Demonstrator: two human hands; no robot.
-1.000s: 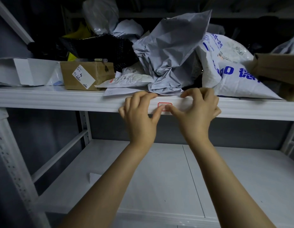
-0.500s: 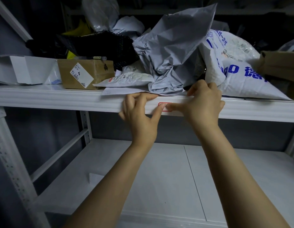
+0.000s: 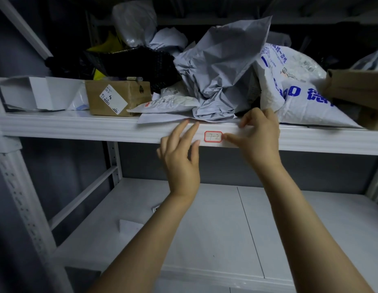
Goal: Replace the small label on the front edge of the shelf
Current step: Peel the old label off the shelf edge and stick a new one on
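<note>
A small white label (image 3: 213, 137) with a red border and handwritten marks is stuck on the front edge of the white shelf (image 3: 78, 129). My left hand (image 3: 180, 157) is just left of the label, fingers straight and spread, not touching it. My right hand (image 3: 254, 137) is on the label's right side. Its thumb tip touches the label's right edge, and the other fingers curl loosely against the top of the shelf edge.
The shelf above carries a brown cardboard box (image 3: 117, 98), crumpled grey mailing bags (image 3: 222, 70), a white bag with blue print (image 3: 300, 96), a black bag (image 3: 131, 62) and a white box (image 3: 29, 93). The lower shelf (image 3: 205, 229) holds a scrap of paper (image 3: 128, 226).
My left hand has lifted off the label and moved left, fingers now spread. The whole label is uncovered. My right hand stays at its right edge.
</note>
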